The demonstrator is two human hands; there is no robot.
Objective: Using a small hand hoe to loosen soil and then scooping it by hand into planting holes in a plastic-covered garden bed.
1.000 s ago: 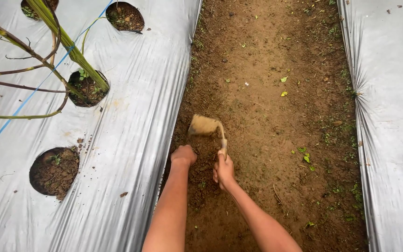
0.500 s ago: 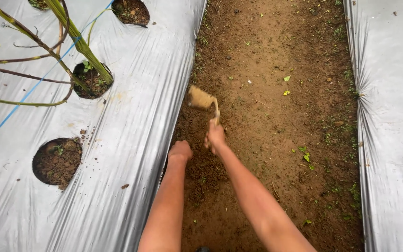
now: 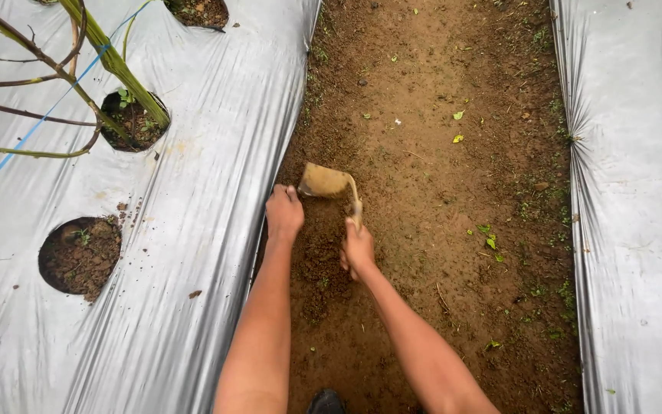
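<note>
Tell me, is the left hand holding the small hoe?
No, the left hand rests on the soil; the right hand grips the small hoe.

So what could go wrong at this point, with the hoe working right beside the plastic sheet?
1. The hoe blade sits close to the edge of the left plastic sheet; a stray stroke could tear it.
2. The left hand rests in the soil right beside the blade, so it might get nicked.
3. The right hand grips a soil-caked handle, which could slip.
</note>
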